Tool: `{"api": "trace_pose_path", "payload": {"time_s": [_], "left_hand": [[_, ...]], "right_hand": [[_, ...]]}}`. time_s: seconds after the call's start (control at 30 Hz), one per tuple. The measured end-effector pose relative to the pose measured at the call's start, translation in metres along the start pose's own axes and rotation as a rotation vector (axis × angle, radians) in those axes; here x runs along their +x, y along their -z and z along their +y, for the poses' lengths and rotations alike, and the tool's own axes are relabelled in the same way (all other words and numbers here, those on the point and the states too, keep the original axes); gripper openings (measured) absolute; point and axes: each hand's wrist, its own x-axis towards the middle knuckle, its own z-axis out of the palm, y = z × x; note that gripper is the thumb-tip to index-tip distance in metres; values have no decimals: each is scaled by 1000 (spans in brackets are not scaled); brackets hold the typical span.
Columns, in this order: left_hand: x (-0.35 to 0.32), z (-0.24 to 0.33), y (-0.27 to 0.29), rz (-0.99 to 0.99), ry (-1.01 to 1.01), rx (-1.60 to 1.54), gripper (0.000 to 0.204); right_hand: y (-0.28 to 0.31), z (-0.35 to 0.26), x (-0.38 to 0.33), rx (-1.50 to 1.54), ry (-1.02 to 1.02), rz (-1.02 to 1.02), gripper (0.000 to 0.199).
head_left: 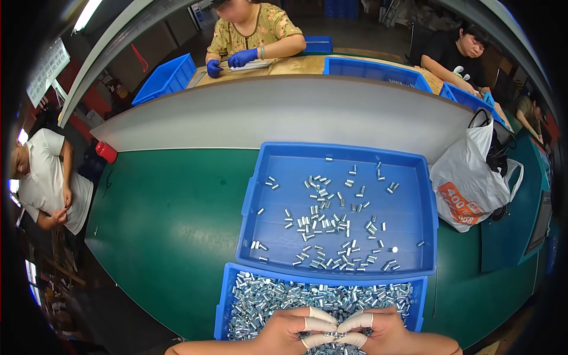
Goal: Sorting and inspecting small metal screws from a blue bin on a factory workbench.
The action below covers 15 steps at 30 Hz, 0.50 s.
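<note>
My left hand [293,328] and my right hand [380,331] meet over the near blue bin [221,307], which is heaped with shiny small metal cylinders [260,296]. White finger cots cover the thumb and forefinger of each hand. Both hands are closed in a pinch, fingertips almost touching, with a few small metal cylinders [335,335] between them. Exactly how these are shared between the hands is hard to see. Just beyond lies a larger, shallow blue tray [284,201], with many similar cylinders scattered over its bottom, some standing, most lying down.
A grey partition [236,115] borders the far side of the green table [171,219]. At the right stands a white plastic bag [467,183]; a red container [106,152] is far left. Beyond the partition people work by blue bins [378,71]. A person in white [50,171] is at left.
</note>
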Motion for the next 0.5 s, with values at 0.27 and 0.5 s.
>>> {"api": "trace_pose_path", "payload": {"time_s": [0.27, 0.5], "left_hand": [[-7, 7, 3, -98, 206, 65, 16], [-7, 4, 0, -101, 222, 9, 19]], "right_hand": [[1, 5, -3, -21, 16, -48, 15], [2, 5, -3, 20, -28, -57, 13]]}}
